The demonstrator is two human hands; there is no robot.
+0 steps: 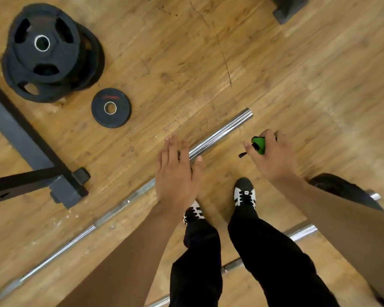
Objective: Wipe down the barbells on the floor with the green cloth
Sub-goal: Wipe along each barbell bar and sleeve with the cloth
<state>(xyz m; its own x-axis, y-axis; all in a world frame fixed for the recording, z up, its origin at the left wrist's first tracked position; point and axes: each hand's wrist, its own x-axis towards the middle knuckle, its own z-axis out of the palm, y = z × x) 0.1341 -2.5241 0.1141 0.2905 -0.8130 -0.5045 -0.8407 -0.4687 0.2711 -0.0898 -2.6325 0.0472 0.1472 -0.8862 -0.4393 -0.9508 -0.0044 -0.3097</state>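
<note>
The right hand [273, 156] has its fingers [248, 149] clamped on the bunched green cloth [259, 144], above the wooden floor [297, 85]. The left hand [175, 171], fingers straight and together, hovers over the chrome barbell [222, 131] lying diagonally; a second barbell [302, 232] lies behind the feet.

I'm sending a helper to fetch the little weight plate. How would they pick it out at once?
Start at the stack of big black three-hole weight plates on the wooden floor, far left. Just right of it and nearer the person, apart from the stack, lies one small black round plate. It alone is solid, with no grip holes, and has red lettering and a metal-ringed centre hole.
</note>
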